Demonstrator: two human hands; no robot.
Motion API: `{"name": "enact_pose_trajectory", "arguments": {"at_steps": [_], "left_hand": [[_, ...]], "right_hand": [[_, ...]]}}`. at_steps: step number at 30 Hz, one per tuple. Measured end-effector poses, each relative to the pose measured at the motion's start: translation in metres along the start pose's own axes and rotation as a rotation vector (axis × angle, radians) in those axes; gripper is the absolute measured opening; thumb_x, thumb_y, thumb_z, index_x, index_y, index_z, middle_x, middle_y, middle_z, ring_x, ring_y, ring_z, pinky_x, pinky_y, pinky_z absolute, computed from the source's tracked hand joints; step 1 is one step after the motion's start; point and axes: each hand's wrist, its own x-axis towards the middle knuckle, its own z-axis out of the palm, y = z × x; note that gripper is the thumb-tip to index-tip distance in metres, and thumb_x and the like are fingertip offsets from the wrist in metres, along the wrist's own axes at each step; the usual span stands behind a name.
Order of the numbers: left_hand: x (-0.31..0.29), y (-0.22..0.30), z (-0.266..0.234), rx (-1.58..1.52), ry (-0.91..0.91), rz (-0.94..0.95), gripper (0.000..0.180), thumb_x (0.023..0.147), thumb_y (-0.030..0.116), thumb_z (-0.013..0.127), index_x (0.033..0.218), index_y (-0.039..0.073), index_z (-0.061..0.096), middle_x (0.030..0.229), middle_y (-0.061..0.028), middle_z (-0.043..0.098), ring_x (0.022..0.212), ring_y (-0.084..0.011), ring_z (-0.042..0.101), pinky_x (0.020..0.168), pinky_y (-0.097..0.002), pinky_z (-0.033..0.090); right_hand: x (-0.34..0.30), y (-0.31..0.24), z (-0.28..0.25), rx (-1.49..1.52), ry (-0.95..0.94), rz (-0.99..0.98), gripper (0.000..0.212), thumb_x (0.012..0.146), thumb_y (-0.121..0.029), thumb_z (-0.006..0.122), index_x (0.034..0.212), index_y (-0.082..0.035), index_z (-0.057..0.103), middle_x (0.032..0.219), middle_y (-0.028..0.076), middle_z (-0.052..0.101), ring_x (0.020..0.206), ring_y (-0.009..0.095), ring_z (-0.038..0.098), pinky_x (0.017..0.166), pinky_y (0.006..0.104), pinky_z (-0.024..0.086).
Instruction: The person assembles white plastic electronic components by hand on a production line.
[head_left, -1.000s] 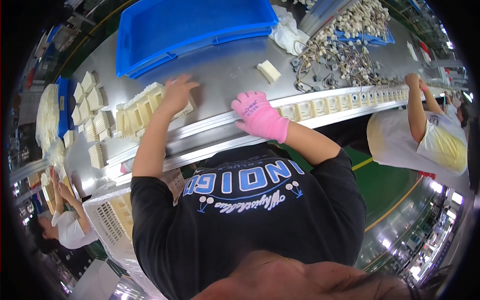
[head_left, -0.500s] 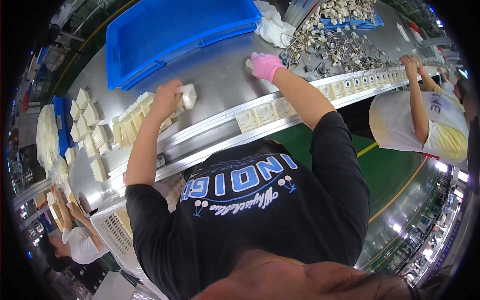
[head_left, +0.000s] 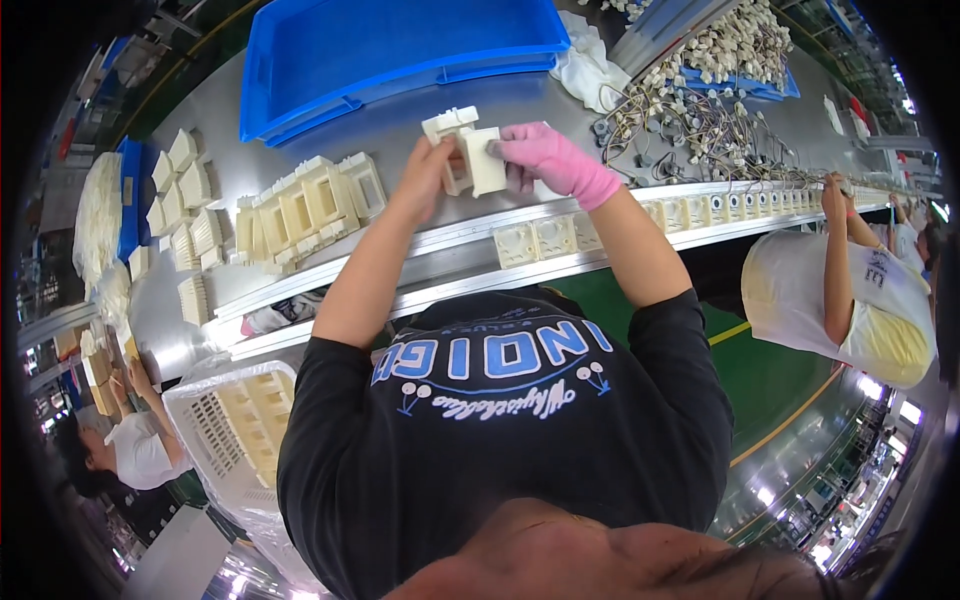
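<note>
The left hand (head_left: 428, 170) is bare and curls around a cream plastic box (head_left: 452, 135), pinching it from the left side. The right hand (head_left: 545, 160) wears a pink glove and pinches a second box (head_left: 487, 162) by its right edge. The two boxes touch in the air, just above the counter (head_left: 400, 110). Both hands lift them up close, so it looks like the person wants to see how the two pieces fit together.

Left of the hands, a row of boxes (head_left: 300, 205) stands on the counter, close enough to grab. More boxes lie flat in a line on the rail (head_left: 600, 225) along the near edge, open side up. Behind the hands sits a big blue tray (head_left: 400, 50). To the right is a pile of wires (head_left: 700, 120) with small white plugs. Farther right, another person (head_left: 840, 290) reaches to the same rail. A white basket (head_left: 240, 420) with more boxes sits low on the left.
</note>
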Motion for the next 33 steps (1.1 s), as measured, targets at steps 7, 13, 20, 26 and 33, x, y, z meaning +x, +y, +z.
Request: {"name": "enact_pose_trajectory", "arguments": {"at_steps": [7, 13, 20, 26, 33], "left_hand": [[-0.012, -0.019, 0.009, 0.165, -0.024, 0.260, 0.035, 0.091, 0.034, 0.031, 0.114, 0.008, 0.035, 0.102, -0.0073, 0.049, 0.089, -0.0148, 0.051, 0.073, -0.0285, 0.045], [-0.016, -0.012, 0.011, 0.144, -0.110, 0.343, 0.038, 0.091, 0.037, 0.028, 0.120, 0.011, 0.032, 0.108, -0.0055, 0.046, 0.100, -0.0147, 0.047, 0.082, -0.0276, 0.041], [-0.018, -0.016, 0.013, -0.079, -0.116, 0.181, 0.035, 0.090, 0.028, 0.037, 0.120, 0.011, 0.033, 0.109, -0.0054, 0.047, 0.100, -0.0156, 0.048, 0.083, -0.0293, 0.041], [-0.026, -0.004, 0.013, -0.154, -0.175, 0.085, 0.038, 0.084, 0.019, 0.048, 0.115, 0.004, 0.033, 0.094, -0.0110, 0.052, 0.080, -0.0202, 0.057, 0.050, -0.0339, 0.051], [-0.042, 0.045, -0.009, -0.094, -0.778, -0.374, 0.035, 0.079, 0.020, 0.056, 0.106, 0.000, 0.044, 0.081, -0.0137, 0.057, 0.063, -0.0256, 0.061, 0.048, -0.0340, 0.051]], "right_hand": [[0.006, 0.028, 0.049, -0.690, 0.607, -0.479, 0.026, 0.077, -0.017, 0.054, 0.095, 0.000, 0.047, 0.065, 0.011, 0.054, 0.056, 0.023, 0.055, 0.051, 0.0296, 0.042], [0.004, 0.030, 0.052, -0.511, 0.613, -0.692, 0.037, 0.076, -0.011, 0.056, 0.108, -0.003, 0.040, 0.063, 0.010, 0.053, 0.056, 0.023, 0.055, 0.051, 0.0304, 0.043], [-0.009, 0.012, 0.047, -0.564, 0.370, -0.526, 0.037, 0.078, -0.009, 0.053, 0.112, -0.004, 0.039, 0.069, 0.008, 0.053, 0.059, 0.013, 0.052, 0.054, 0.0274, 0.044], [-0.021, -0.006, 0.034, -0.332, 0.180, -0.357, 0.037, 0.077, -0.008, 0.050, 0.113, -0.004, 0.043, 0.078, 0.006, 0.053, 0.067, 0.012, 0.051, 0.062, 0.0251, 0.044], [-0.027, -0.023, 0.027, -0.339, -0.052, -0.721, 0.034, 0.064, -0.015, 0.058, 0.096, -0.006, 0.054, 0.102, 0.013, 0.050, 0.095, 0.024, 0.048, 0.085, 0.0333, 0.037]]}}
